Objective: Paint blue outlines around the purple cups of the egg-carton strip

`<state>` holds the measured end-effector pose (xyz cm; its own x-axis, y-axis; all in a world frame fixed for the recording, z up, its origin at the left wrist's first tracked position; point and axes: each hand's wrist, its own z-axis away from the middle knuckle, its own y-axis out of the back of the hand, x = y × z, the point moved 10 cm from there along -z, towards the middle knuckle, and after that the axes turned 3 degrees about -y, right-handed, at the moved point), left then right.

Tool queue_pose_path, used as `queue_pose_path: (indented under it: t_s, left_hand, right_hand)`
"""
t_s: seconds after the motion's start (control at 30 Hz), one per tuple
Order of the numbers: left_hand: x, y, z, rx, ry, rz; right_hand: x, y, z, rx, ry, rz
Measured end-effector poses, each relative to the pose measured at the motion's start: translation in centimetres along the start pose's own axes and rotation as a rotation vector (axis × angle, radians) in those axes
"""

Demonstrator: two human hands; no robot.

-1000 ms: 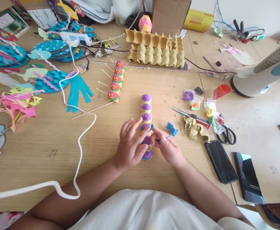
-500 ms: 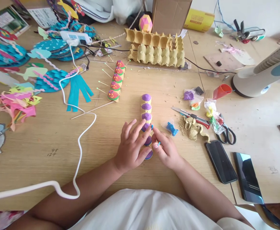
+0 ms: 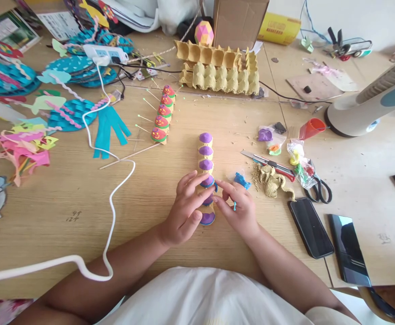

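Observation:
A strip cut from an egg carton (image 3: 206, 165), its bumps capped with purple clay, lies lengthwise in front of me. My left hand (image 3: 188, 207) reaches over its near half with fingers stretched, the fingertips touching the strip around a purple bump. Close by on the right side, my right hand (image 3: 238, 205) has its index finger against a bit of dark blue clay (image 3: 216, 186) at that bump's edge. Its thumb is apart from the index finger. A thin light blue stick (image 3: 234, 206) pokes out from its curled fingers. A lump of blue clay (image 3: 242, 180) rests on a wrapper beyond.
Right of the strip lie a utility knife (image 3: 268, 165), torn carton pulp (image 3: 272, 183), scissors (image 3: 321, 189) and two phones (image 3: 310, 229). A painted caterpillar strip (image 3: 163, 115) with pins stands farther back, before egg cartons (image 3: 226, 77). A white cable (image 3: 112, 212) crosses the left side.
My left fingers have slid slightly back and lifted, the thumb now off the strip. My right hand has shifted a little right, its thumb and index finger spreading apart.

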<state>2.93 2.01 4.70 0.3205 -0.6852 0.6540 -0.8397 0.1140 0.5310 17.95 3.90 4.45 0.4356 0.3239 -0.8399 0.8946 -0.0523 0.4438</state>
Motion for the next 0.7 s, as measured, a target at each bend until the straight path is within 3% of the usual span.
queue_pose_path:
  t_s: [0.27, 0.37, 0.5, 0.7]
  left_hand:
    - [-1.5, 0.4, 0.1, 0.021, 0.152, 0.149]
    - [-1.9, 1.0, -0.1, 0.103, 0.19, 0.108]
    - [-1.6, 2.0, -0.5, 0.211, 0.176, -0.011]
    - [-0.5, 2.1, -1.0, 0.184, 0.07, -0.097]
  right_hand:
    - [2.5, 1.1, 0.1, 0.117, -0.231, -0.207]
    - [3.6, 0.8, 0.0, 0.119, -0.325, -0.316]
    - [3.6, -0.6, -0.2, -0.01, -0.38, -0.424]
    - [2.3, -2.8, -0.1, -0.259, -0.351, -0.517]
